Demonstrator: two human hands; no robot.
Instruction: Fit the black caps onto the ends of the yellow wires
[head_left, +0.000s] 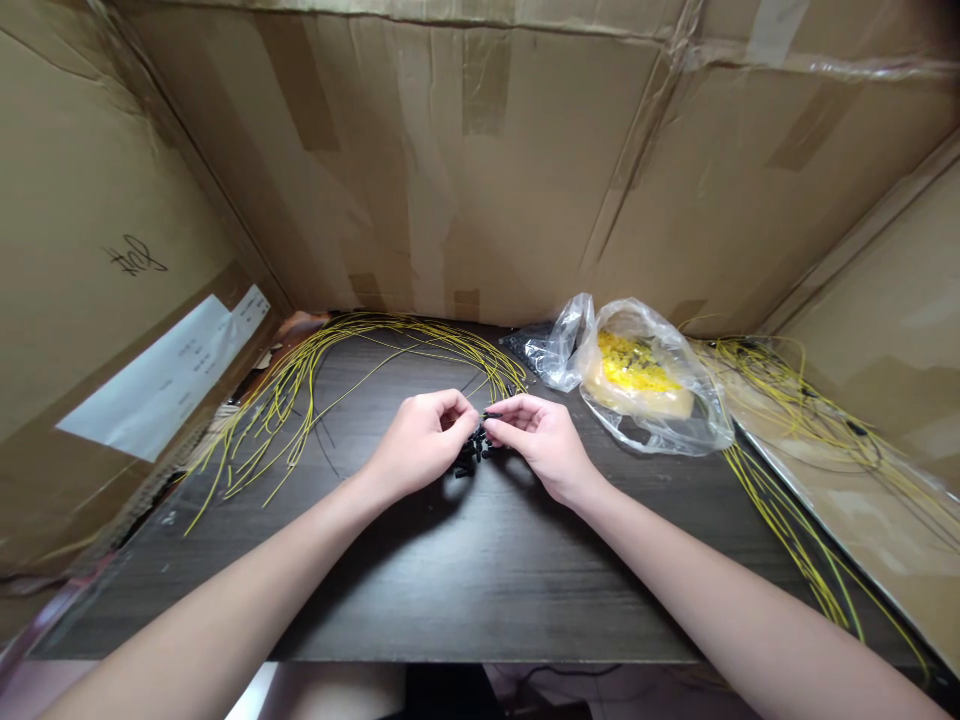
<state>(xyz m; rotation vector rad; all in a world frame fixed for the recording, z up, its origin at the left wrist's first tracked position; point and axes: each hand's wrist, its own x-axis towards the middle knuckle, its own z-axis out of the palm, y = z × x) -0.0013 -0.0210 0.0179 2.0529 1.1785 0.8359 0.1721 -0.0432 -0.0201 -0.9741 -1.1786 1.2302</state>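
Observation:
My left hand (427,437) is closed in a pinch over the middle of the table; whatever sits between its fingertips is too small or hidden to name. Close beside it, my right hand (541,440) pinches a small black connector piece (492,415) between thumb and forefinger. Several more black connector pieces (466,462) lie in a little heap on the dark table (450,590) beneath the fingertips. Behind the hands, a bundle of yellow wires (390,322) curves from the left side round to the heap, with its ends partly hidden by the hands.
An open clear plastic bag (660,435) with yellow bits (637,362) stands at the back right. Next to it lies a bag of small black parts (551,352). More yellow wires (795,535) trail along the right edge. Cardboard walls (525,180) enclose the table's back and sides.

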